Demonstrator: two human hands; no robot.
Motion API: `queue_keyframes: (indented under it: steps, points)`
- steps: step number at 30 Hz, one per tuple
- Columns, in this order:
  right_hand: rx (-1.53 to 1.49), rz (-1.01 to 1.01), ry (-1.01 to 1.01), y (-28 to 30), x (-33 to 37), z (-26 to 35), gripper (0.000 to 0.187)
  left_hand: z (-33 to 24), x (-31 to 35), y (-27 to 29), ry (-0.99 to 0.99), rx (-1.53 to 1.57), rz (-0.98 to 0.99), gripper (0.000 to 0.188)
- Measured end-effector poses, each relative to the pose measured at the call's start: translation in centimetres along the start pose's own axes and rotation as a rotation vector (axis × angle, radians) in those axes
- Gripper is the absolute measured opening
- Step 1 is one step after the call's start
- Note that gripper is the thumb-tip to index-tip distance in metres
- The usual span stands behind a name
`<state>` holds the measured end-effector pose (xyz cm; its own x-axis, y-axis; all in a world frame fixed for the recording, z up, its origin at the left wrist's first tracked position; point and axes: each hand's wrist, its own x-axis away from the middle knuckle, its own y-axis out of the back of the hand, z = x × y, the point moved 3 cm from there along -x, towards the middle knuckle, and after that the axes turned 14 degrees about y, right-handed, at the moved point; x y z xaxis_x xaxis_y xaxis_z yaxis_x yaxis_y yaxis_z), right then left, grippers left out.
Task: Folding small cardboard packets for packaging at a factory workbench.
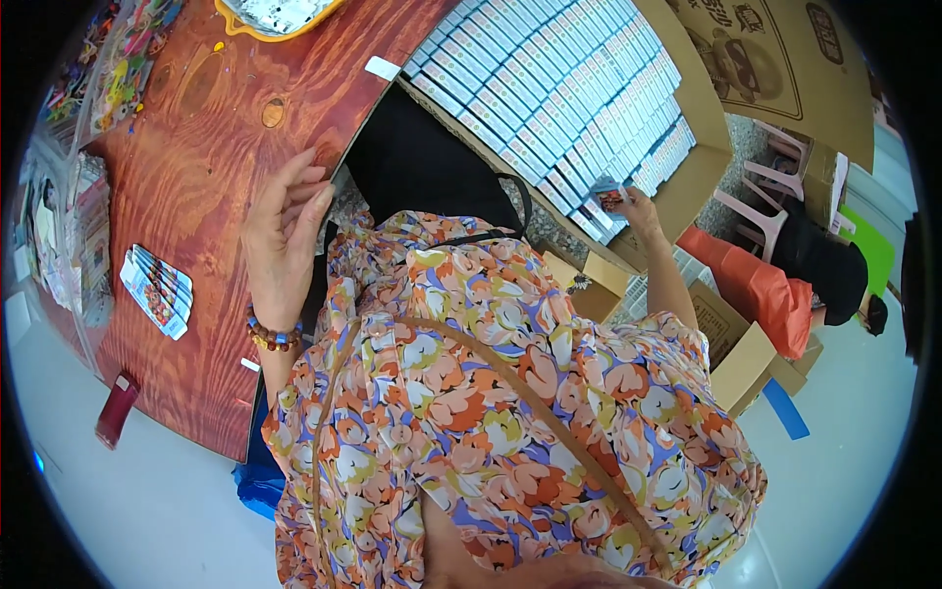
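My left hand hovers by the edge of the reddish wooden table, its fingers loosely stretched and nothing in them. My right hand reaches over the near side of a large cardboard carton. Between its thumb and fingers it pinches a small printed packet with dark and reddish pictures. Rows of small white-and-blue boxes fill much of the carton, and the packet is just above the end of these rows. A fanned stack of printed cards lies on the table, left of my left hand.
Clear bags of colourful small pieces and of flat packets line the table's left side. A yellow-rimmed tray sits at its far edge. Pink stools, an orange-red bag and open cardboard boxes stand to the right.
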<state>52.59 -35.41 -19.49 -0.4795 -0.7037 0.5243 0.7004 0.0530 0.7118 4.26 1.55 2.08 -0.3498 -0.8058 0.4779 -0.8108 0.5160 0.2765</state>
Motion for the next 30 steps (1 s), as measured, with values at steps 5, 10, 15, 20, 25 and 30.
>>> queue_keyframes:
  steps: [5,10,15,20,25,30]
  points:
    - [-0.184,0.045,-0.005,-1.6,0.1,-1.7,0.072,-0.4,0.5,-0.3,0.021,-0.039,-0.005,0.038]
    - [0.221,0.091,0.026,-1.2,0.3,1.4,0.077,-0.2,0.3,-0.8,0.014,-0.028,-0.001,0.037]
    - [0.322,-0.003,0.114,-0.3,0.6,3.6,0.065,-0.6,0.6,-0.6,-0.005,-0.055,0.002,0.038]
    - [0.218,-0.014,0.245,-2.2,1.4,4.2,0.068,-0.4,0.4,-0.4,-0.010,-0.080,-0.004,0.038]
    - [0.003,-0.059,0.044,-1.2,2.2,4.6,0.082,0.4,0.6,-0.2,-0.013,-0.092,-0.018,0.038]
    - [0.019,0.147,-0.131,-1.0,2.1,4.0,0.083,0.8,0.3,0.0,0.004,-0.058,-0.013,0.038]
